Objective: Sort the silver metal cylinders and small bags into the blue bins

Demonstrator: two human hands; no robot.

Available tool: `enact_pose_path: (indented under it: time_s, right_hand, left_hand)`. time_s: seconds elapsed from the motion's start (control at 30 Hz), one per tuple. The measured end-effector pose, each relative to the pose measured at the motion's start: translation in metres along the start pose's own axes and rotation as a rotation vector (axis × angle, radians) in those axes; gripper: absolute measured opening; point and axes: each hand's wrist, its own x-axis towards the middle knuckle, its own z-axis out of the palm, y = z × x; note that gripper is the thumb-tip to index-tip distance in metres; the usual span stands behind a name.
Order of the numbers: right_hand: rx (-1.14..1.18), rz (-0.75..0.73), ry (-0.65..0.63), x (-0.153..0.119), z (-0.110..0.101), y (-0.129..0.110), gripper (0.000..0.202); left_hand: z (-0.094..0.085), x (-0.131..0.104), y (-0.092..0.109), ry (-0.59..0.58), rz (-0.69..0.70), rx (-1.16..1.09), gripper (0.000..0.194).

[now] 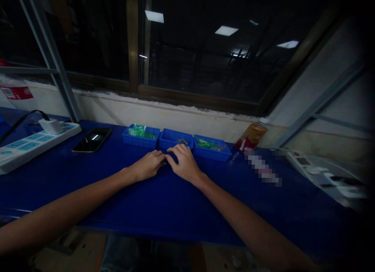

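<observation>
My left hand point(149, 165) is over the blue table, its fingers curled down and closed. A small dark bit shows at its fingertips, too hidden to name. Close beside it, my right hand point(184, 162) is palm down with its thumb apart from the fingers, and I see nothing held in it. Its fingertips are in front of the middle blue bin point(167, 134), which holds a few small metal pieces point(182, 141). To the left, another blue bin point(132, 141) contains green plastic packets point(140, 131). The right blue bin point(212, 154) also has green packets point(205, 143) inside.
A phone point(92, 140) and a white power strip point(43, 143) lie at the left, near a large red-labelled bottle point(17, 93). Right of the bins stands a bottle of amber drink point(252, 135). Another power strip point(319, 170) is at far right. A window point(199, 68) rises behind the table point(164, 209).
</observation>
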Motion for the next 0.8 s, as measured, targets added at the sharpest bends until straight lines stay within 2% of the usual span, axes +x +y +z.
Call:
enact_pose_path:
  time_s: [0.1,0.2,0.23,0.3,0.37,0.43,0.53,0.57,0.63,0.7,0.8]
  right_hand:
    - [0.057,-0.002,-0.06,-0.001,0.002,-0.005,0.022]
    - [0.106,0.013,-0.09,0.0,0.005,-0.005,0.021]
    - [0.121,0.022,-0.091,0.0,0.006,-0.005,0.021]
    - [0.149,0.044,-0.092,0.001,0.008,-0.002,0.021]
    - [0.171,0.063,-0.093,0.001,0.009,0.0,0.02]
    - [0.185,0.074,-0.085,0.0,0.009,0.001,0.02]
    - [0.196,0.076,-0.055,-0.001,0.006,0.001,0.019]
    - [0.199,0.074,-0.045,-0.001,0.005,0.0,0.019]
    - [0.201,0.057,-0.041,-0.002,0.003,-0.003,0.021]
    - [0.195,0.023,-0.071,-0.003,0.001,-0.005,0.025]
    - [0.177,0.006,-0.133,-0.004,0.0,-0.003,0.02]
  left_hand:
    - [-0.025,-0.019,-0.011,0.02,-0.185,0.128,0.027]
    - [-0.051,-0.051,-0.035,0.076,-0.541,0.305,0.029]
    - [-0.057,-0.062,-0.045,0.06,-0.632,0.341,0.03]
    - [-0.064,-0.081,-0.066,-0.017,-0.739,0.37,0.034]
    - [-0.064,-0.095,-0.083,-0.046,-0.815,0.381,0.034]
    - [-0.061,-0.099,-0.089,-0.048,-0.8,0.385,0.034]
    - [-0.052,-0.09,-0.077,0.074,-0.715,0.342,0.033]
    - [-0.048,-0.083,-0.068,0.127,-0.672,0.257,0.031]
    - [-0.038,-0.065,-0.047,0.14,-0.518,-0.08,0.029]
    - [-0.027,-0.044,-0.028,0.1,-0.39,-0.371,0.031]
    - [-0.013,-0.011,-0.009,0.071,-0.29,-0.619,0.035]
